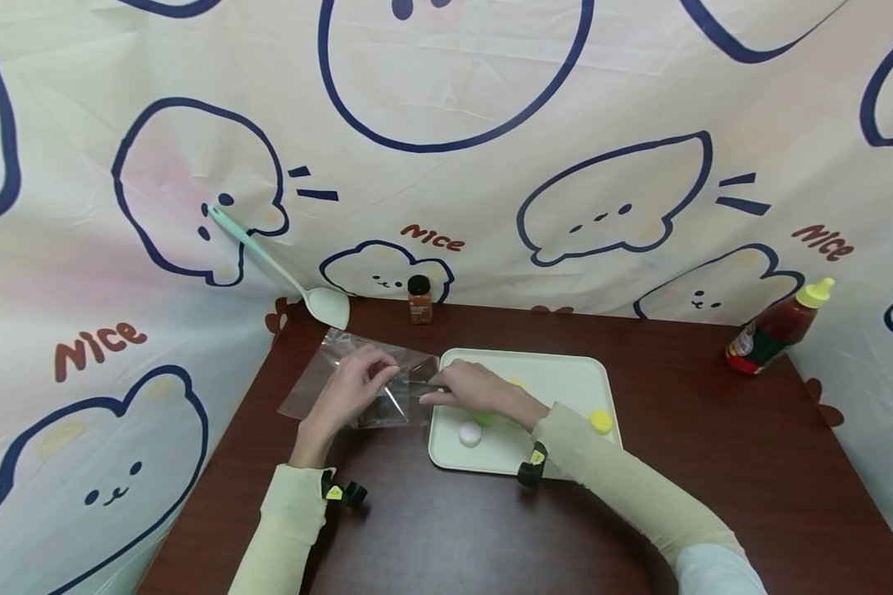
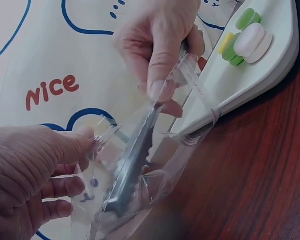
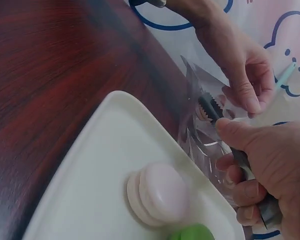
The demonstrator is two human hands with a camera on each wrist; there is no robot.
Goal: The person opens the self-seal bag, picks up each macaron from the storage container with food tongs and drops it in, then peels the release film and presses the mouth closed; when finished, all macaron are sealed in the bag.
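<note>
My left hand [image 1: 352, 386] pinches the edge of a clear plastic bag [image 1: 307, 388] between thumb and fingers. Dark serrated tongs [image 2: 135, 157] are gripped in my right hand [image 1: 479, 388], their toothed end down inside the bag. Against the teeth a small pale pinkish piece [image 3: 204, 112] shows through the film, partly hidden. Beside the bag lies a cream tray [image 1: 565, 372], partly under my right forearm. On it sit a pale pink macaron [image 3: 162, 192], green macarons [image 2: 247, 19] and a yellow macaron [image 1: 601, 422].
Behind the bag, a white spatula head [image 1: 329, 307] rests on the table, its mint handle leaning on the patterned cloth. A small black-capped jar [image 1: 420, 301] stands at the back edge. At the far right is a red sauce bottle [image 1: 774, 330] with a yellow cap.
</note>
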